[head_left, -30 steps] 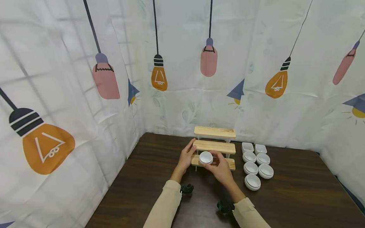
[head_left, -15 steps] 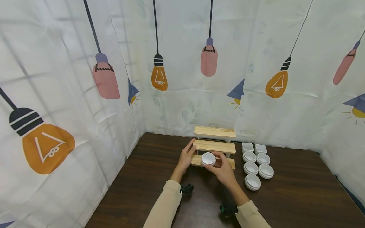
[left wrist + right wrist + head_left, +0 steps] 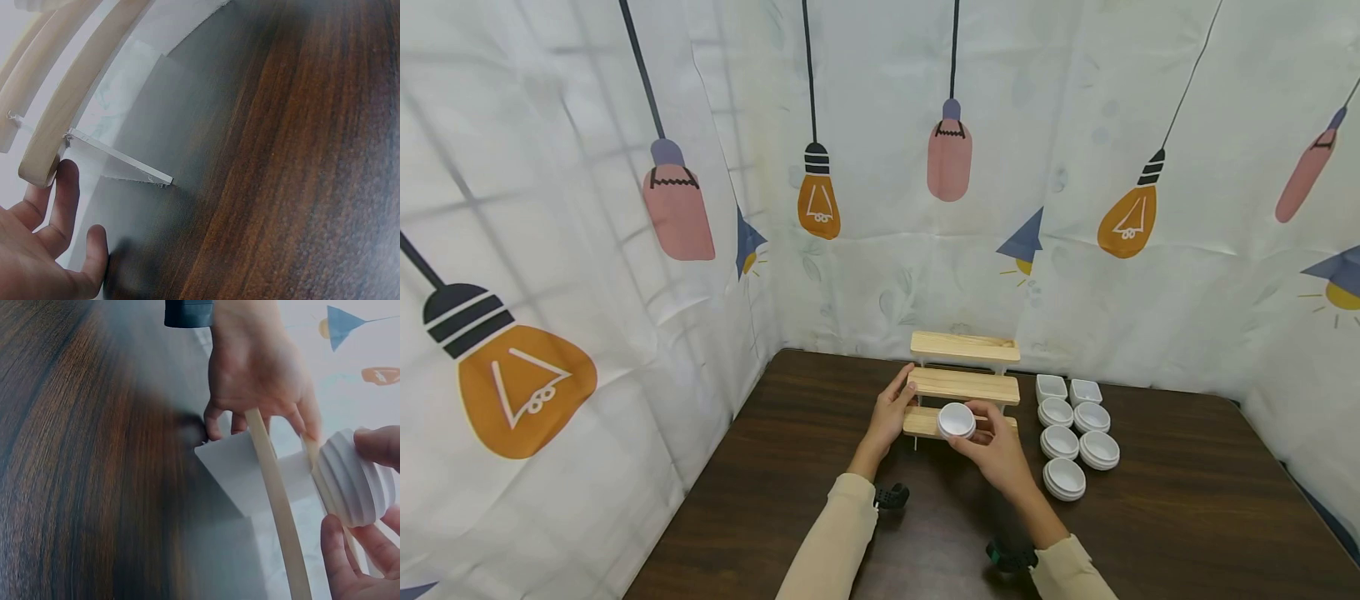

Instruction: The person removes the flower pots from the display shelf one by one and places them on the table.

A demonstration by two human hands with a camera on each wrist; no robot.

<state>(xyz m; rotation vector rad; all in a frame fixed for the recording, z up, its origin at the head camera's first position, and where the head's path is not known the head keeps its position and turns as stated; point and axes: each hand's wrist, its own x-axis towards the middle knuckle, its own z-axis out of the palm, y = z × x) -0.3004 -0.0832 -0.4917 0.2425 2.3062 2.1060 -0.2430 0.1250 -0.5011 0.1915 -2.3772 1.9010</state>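
A three-tier wooden display stand [image 3: 964, 385] with pale planks and white side supports stands at the back of the table. At its left end my left hand [image 3: 889, 414] grips it; in the left wrist view, fingers [image 3: 64, 203] bend up against a plank's end. My right hand [image 3: 996, 450] pinches a small stack of white round bowls [image 3: 957, 421] between thumb and fingers, close over the front of the lowest plank. In the right wrist view the stack [image 3: 355, 478] shows ridged, nested sides, tilted in that picture, with fingertips on opposite sides.
To the stand's right are two short rows of white dishes: square dishes [image 3: 1051, 387] at the back, stacked round bowls [image 3: 1064, 480] in front. A dark wooden table [image 3: 760, 492] lies under everything. A white patterned curtain [image 3: 880, 275] hangs behind the stand.
My right hand has moved slightly to the right along the lowest plank, carrying the stack of bowls with it. The left hand has stayed on the stand.
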